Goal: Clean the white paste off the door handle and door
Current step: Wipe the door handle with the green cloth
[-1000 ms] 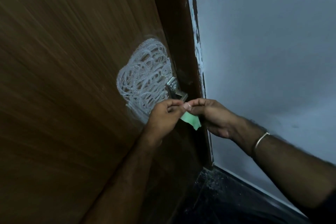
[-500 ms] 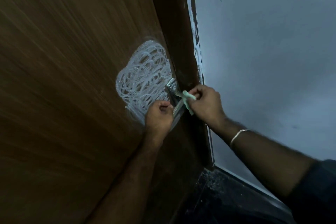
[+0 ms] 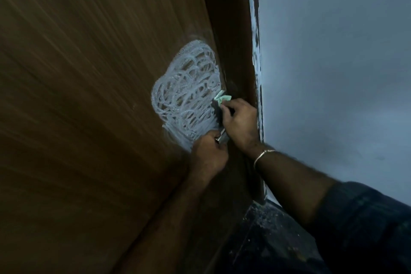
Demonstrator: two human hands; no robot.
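Observation:
A brown wooden door [image 3: 93, 100] fills the left of the view, with a patch of looping white paste [image 3: 184, 95] smeared beside its edge. The metal door handle [image 3: 219, 138] shows only as a short bright piece between my hands. My left hand [image 3: 209, 155] is closed around the handle's lower end. My right hand [image 3: 239, 122] pinches a small crumpled green cloth [image 3: 222, 99] and presses it against the top of the handle, at the paste's right rim. Most of the handle is hidden by my right hand.
The dark door frame [image 3: 235, 40] runs down beside the door, with white paint smears [image 3: 255, 51] along its edge. A pale blue-grey wall [image 3: 333, 73] fills the right. A dark speckled floor [image 3: 266, 229] lies below. A metal bangle [image 3: 263, 154] circles my right wrist.
My right hand has carried the green cloth from below the handle up to its top end. My left hand has shifted down to grip the handle's lower end.

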